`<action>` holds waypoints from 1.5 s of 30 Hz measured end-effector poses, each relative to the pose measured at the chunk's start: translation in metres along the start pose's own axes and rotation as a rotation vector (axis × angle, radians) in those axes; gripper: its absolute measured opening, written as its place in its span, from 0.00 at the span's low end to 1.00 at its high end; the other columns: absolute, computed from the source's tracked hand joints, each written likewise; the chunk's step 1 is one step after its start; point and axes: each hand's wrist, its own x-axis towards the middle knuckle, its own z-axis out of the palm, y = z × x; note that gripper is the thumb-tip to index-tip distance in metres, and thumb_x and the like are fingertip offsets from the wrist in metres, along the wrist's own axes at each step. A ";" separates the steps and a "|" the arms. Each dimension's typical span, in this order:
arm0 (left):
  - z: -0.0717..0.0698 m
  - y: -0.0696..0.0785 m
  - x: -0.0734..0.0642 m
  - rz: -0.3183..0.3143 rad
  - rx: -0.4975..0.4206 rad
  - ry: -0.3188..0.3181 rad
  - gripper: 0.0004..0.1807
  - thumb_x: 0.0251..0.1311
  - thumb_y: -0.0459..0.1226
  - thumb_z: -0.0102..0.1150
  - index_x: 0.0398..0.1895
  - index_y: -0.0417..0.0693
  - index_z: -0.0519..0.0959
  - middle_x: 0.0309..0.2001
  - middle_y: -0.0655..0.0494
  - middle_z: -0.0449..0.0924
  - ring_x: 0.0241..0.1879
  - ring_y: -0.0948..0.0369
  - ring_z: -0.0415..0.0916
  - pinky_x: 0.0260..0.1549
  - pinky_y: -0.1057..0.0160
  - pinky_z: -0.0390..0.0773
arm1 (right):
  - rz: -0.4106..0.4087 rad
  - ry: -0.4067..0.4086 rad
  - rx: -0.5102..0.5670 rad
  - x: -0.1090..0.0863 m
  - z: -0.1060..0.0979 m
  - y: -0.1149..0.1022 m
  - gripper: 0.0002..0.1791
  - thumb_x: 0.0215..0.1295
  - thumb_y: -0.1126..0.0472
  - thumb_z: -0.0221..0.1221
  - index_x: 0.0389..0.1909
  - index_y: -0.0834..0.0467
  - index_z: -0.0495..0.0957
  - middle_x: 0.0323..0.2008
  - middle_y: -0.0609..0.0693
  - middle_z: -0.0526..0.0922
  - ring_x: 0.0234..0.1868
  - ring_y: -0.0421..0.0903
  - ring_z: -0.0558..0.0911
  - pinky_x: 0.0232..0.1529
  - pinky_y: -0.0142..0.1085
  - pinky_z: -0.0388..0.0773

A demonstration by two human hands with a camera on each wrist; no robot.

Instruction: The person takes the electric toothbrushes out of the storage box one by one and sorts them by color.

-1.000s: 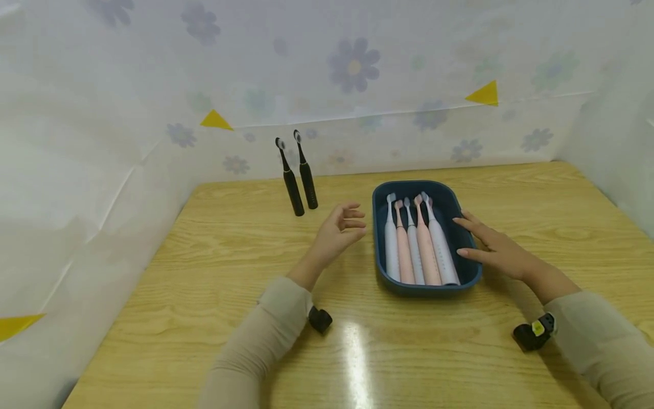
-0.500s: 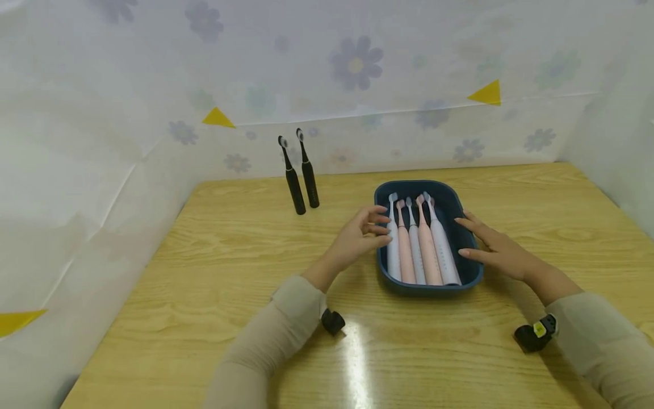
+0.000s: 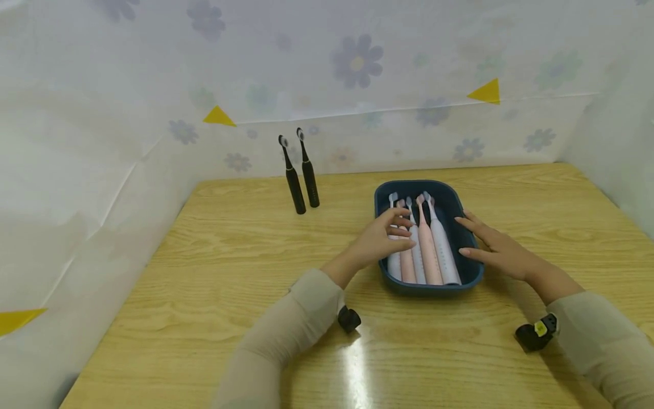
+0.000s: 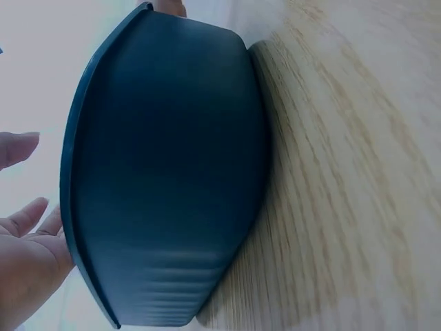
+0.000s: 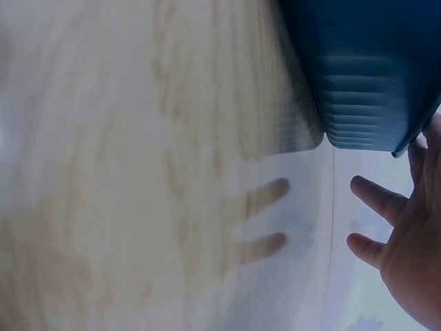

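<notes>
L hand (image 3: 382, 238) half-bent, R hand (image 3: 498, 253) splayed, both empty, over opp. box (image 3: 434, 290) edges (gap b/w)

Here's the counter (image 3: 194, 295), yellowish wood, grain showing, a bright streak of glare (image 3: 356, 369) towards the front; right of centre a dark blue bin (image 3: 431, 290) sits flat on it, and back left two black toothbrushes (image 3: 293, 184) stand upright, close together.

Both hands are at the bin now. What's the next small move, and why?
Probably lower the left hand and pinch one pink toothbrush: that hand is over the bin, holding nothing, while the right hand seems placed to steady its right edge.
</notes>
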 end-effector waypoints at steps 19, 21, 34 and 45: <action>0.011 -0.030 0.032 -0.161 0.115 -0.048 0.31 0.49 0.37 0.61 0.58 0.49 0.61 0.51 0.54 0.67 0.46 0.63 0.69 0.34 0.69 0.72 | 0.028 -0.003 -0.156 0.003 -0.004 -0.007 0.35 0.59 0.52 0.53 0.65 0.56 0.50 0.65 0.55 0.41 0.59 0.65 0.52 0.49 0.61 0.51; 0.012 -0.030 0.033 -0.173 0.134 -0.051 0.31 0.49 0.37 0.61 0.58 0.49 0.61 0.51 0.54 0.67 0.44 0.63 0.70 0.33 0.69 0.72 | 0.028 0.003 -0.164 0.003 -0.004 -0.007 0.35 0.58 0.52 0.53 0.64 0.56 0.51 0.65 0.56 0.42 0.59 0.65 0.52 0.49 0.61 0.51; 0.016 -0.029 0.045 -0.255 0.286 -0.052 0.33 0.47 0.38 0.61 0.59 0.50 0.61 0.53 0.54 0.65 0.36 0.64 0.70 0.30 0.70 0.72 | 0.024 -0.014 -0.161 0.003 -0.004 -0.008 0.35 0.59 0.51 0.53 0.65 0.56 0.50 0.65 0.56 0.41 0.58 0.66 0.52 0.48 0.63 0.51; 0.023 -0.034 0.060 -0.266 0.340 -0.041 0.39 0.45 0.36 0.61 0.63 0.49 0.55 0.56 0.54 0.63 0.31 0.66 0.72 0.24 0.72 0.73 | 0.011 -0.013 -0.136 0.003 -0.005 -0.009 0.35 0.59 0.53 0.53 0.65 0.56 0.49 0.66 0.56 0.40 0.58 0.67 0.52 0.47 0.63 0.52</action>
